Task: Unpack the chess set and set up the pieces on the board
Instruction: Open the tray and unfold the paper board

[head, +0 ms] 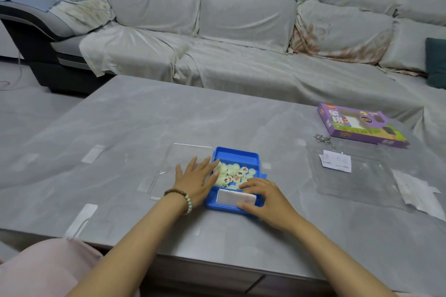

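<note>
A person's hands work at an open blue plastic case (235,155) of Chinese chess pieces (233,172) on a grey stone-look table (144,123). The left hand (195,181), a bead bracelet (184,196) at its wrist, lies flat with straight fingers against the case's left edge. The right hand (268,198) pinches a folded white sheet (231,198) in the case's near compartment between thumb and fingers. A clear lid (173,159) lies just left of the case; a purple game carton (359,125) sits well apart, far right.
</note>
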